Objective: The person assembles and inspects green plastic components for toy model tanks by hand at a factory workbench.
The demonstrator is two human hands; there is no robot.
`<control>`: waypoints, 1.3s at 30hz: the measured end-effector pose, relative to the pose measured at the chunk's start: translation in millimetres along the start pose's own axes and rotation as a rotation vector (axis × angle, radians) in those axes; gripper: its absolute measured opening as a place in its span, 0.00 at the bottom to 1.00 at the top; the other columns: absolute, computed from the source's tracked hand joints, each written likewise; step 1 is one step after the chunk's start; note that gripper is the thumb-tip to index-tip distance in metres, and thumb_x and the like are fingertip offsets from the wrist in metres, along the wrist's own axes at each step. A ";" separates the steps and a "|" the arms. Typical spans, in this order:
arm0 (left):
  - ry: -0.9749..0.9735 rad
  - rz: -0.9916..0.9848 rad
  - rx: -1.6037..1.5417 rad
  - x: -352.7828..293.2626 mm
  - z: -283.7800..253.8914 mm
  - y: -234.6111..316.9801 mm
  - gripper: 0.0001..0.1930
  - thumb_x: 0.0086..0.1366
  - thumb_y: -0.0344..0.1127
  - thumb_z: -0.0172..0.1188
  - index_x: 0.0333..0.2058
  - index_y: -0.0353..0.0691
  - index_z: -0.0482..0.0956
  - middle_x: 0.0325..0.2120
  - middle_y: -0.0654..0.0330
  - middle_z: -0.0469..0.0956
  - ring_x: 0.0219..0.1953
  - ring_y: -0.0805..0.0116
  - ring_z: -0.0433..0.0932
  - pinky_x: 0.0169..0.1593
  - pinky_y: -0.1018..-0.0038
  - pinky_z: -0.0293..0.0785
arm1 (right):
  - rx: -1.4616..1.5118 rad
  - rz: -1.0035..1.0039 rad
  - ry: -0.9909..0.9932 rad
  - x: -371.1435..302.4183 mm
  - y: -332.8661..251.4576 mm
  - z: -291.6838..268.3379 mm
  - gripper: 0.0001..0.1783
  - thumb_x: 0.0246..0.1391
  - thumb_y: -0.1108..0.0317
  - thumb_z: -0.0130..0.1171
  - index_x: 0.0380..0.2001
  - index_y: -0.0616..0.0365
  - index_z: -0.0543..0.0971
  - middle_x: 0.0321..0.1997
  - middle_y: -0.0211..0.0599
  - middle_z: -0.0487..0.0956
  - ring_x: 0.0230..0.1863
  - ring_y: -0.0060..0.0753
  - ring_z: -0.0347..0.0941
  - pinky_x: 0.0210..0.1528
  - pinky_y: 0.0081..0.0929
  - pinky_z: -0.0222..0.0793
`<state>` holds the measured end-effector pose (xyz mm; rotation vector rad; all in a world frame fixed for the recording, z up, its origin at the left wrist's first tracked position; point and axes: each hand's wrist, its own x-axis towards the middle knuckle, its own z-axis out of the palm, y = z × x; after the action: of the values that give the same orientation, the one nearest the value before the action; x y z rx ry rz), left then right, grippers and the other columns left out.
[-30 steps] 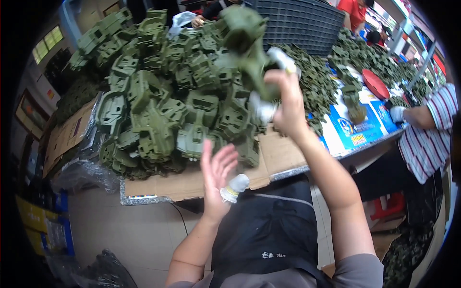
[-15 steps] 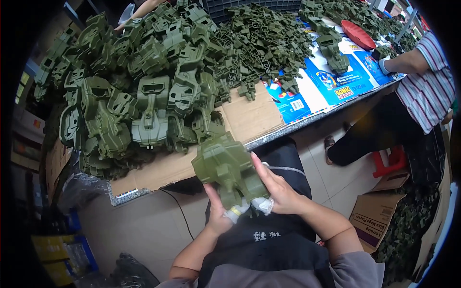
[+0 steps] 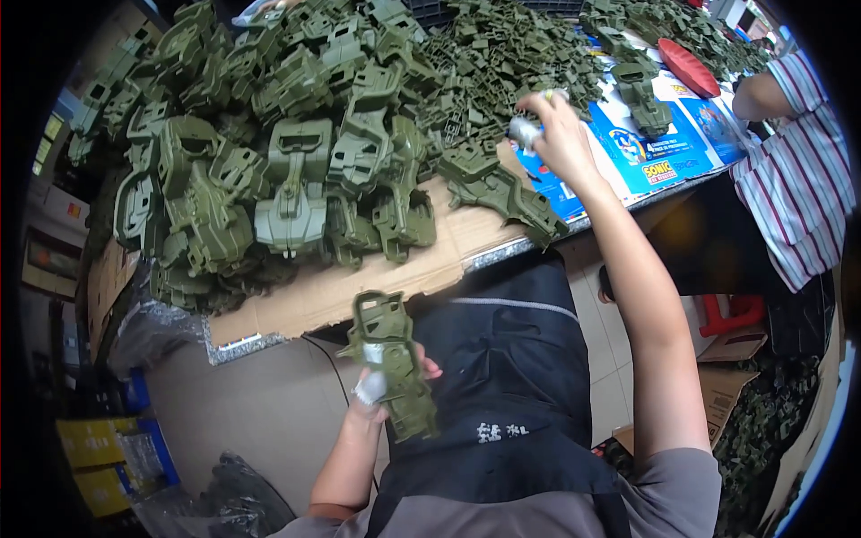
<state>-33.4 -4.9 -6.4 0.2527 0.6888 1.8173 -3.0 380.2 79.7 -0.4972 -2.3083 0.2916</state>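
Note:
My left hand (image 3: 369,391), with white wrapping on its thumb, holds a dark green moulded plastic shell (image 3: 391,345) above my lap. Openings and recesses show on its upturned side. Over the heap of small green plastic pieces (image 3: 489,72), my right hand (image 3: 563,136) is stretched out with its fingers apart. White wrapping covers its thumb and a fingertip, and I see nothing in its grasp. Below that hand, another green plastic shell (image 3: 507,197) rests on the cardboard, its end at the table's front edge.
Large green shells (image 3: 291,184) are piled high on the table's left. Brown cardboard (image 3: 448,229) lines the front. Blue printed sheets (image 3: 628,148) and a red dish (image 3: 689,68) lie to the right, near a person in a striped shirt (image 3: 798,170). A red stool (image 3: 728,309) stands below.
My right hand has left the shell at my lap and moved up and right over the small pieces. A shell now lies at the table edge. My left hand alone holds one, hollow side showing.

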 end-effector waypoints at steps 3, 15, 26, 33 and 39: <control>-0.008 -0.114 0.063 1.7 -3.2 -1.0 0.44 0.47 0.46 0.68 0.58 0.37 0.54 0.47 0.53 0.67 0.43 0.56 0.75 0.47 0.61 0.74 | -0.229 0.034 -0.089 10.6 34.4 33.8 0.17 0.40 0.75 0.55 0.38 0.51 0.70 0.33 0.47 0.72 0.38 0.50 0.71 0.38 0.43 0.69; 0.015 -0.470 0.332 -1.7 -22.0 -24.5 0.36 0.56 0.39 0.60 0.61 0.36 0.54 0.54 0.58 0.65 0.54 0.70 0.66 0.56 0.75 0.62 | 0.487 -0.034 -0.713 -179.4 -100.6 -52.4 0.18 0.36 0.77 0.61 0.37 0.59 0.78 0.30 0.40 0.78 0.33 0.42 0.75 0.37 0.33 0.72; -0.058 -0.438 0.605 -1.0 -27.5 -44.0 0.25 0.56 0.35 0.58 0.53 0.37 0.66 0.39 0.62 0.75 0.37 0.78 0.73 0.40 0.79 0.70 | 0.542 0.118 -0.954 -231.8 -118.7 -24.6 0.22 0.30 0.84 0.52 0.37 0.63 0.76 0.31 0.49 0.77 0.33 0.49 0.74 0.35 0.35 0.71; -0.103 -0.387 0.579 2.3 -26.1 -44.7 0.22 0.55 0.33 0.59 0.49 0.35 0.69 0.37 0.62 0.76 0.36 0.78 0.73 0.39 0.80 0.71 | 0.563 0.062 -0.999 -232.7 -111.9 -20.3 0.24 0.28 0.85 0.50 0.36 0.62 0.75 0.31 0.49 0.77 0.34 0.50 0.74 0.35 0.37 0.71; 0.000 -0.391 0.619 5.9 -11.0 -35.6 0.24 0.50 0.23 0.64 0.47 0.33 0.69 0.38 0.60 0.76 0.37 0.74 0.76 0.41 0.76 0.74 | 0.700 0.033 -0.854 -237.5 -105.3 -5.3 0.22 0.28 0.83 0.50 0.35 0.61 0.75 0.31 0.46 0.77 0.34 0.50 0.74 0.35 0.40 0.71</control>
<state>-12.6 4.3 -36.5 0.4862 1.2026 1.1986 126.8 182.8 -28.5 -0.0300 -2.7293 1.4969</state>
